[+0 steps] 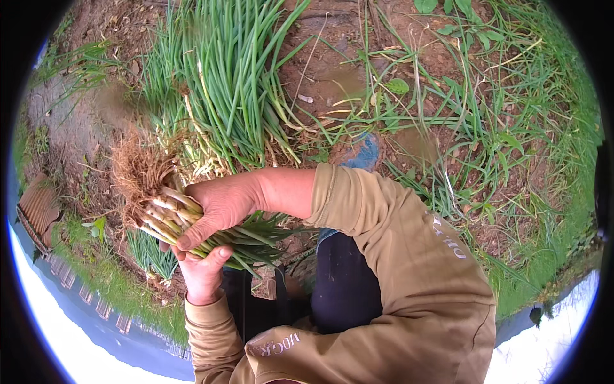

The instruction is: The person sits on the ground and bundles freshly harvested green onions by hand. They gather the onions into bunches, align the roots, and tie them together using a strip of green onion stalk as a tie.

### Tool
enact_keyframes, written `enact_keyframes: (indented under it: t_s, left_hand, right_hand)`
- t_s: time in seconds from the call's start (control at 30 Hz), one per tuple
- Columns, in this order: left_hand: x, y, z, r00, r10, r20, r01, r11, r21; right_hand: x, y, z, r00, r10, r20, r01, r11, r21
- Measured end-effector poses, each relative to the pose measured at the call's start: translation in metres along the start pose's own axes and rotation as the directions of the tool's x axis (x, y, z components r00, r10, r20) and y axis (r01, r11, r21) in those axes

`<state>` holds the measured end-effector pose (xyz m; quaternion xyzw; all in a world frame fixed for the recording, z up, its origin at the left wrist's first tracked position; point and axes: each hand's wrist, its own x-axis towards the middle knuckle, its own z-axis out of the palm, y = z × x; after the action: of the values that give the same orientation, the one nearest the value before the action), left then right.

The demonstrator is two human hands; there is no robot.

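A bunch of green onions (168, 211), with white stalks and brown fibrous roots, lies across both hands, its roots pointing left. My right hand (220, 199) wraps over the stalks from above, thumb along them. From below, my left hand (204, 271) grips the same bunch, with its thumb up against the leaves; part of its fingers is hidden. Just beyond the hands a large heap of green onions (230, 81) rests on the soil, leaves pointing away. A smaller bunch of green onions (153, 254) lies on the ground left of my left hand.
Loose leaves and weeds (417, 105) are scattered over brown soil (331, 72) on the right. Grass (566, 134) borders the plot. A ribbed brown object (41, 206) stands at the far left. My dark-trousered knee (345, 278) is below my right forearm, and a blue patch (364, 151) shows beyond it.
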<state>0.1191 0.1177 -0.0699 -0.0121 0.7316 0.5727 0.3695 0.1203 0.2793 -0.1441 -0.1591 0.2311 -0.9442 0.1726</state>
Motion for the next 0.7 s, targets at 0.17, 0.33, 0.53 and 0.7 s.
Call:
enact_keyframes:
  t_s: [0.17, 0.33, 0.53, 0.7]
  left_hand:
    - [0.003, -0.003, -0.003, 0.987, 0.034, 0.159, -0.021, 0.996, -0.085]
    - [0.007, -0.001, 0.006, 0.980, -0.001, 0.199, -0.024, 0.992, 0.121]
    - [0.006, 0.003, 0.040, 0.999, -0.030, -0.009, 0.032, 0.970, 0.241]
    - [0.009, 0.011, 0.040, 1.000, -0.005, -0.006, 0.007, 0.919, 0.395]
  right_hand:
    - [-0.006, -0.013, 0.002, 0.997, -0.078, -0.014, 0.078, 0.996, 0.037]
    - [-0.020, -0.029, 0.008, 0.993, -0.062, -0.098, 0.056, 0.996, -0.066]
    - [-0.027, -0.026, 0.012, 0.980, -0.145, -0.138, 0.135, 0.988, -0.076]
    - [-0.033, -0.027, 0.004, 0.979, -0.168, -0.113, 0.126, 0.942, -0.310]
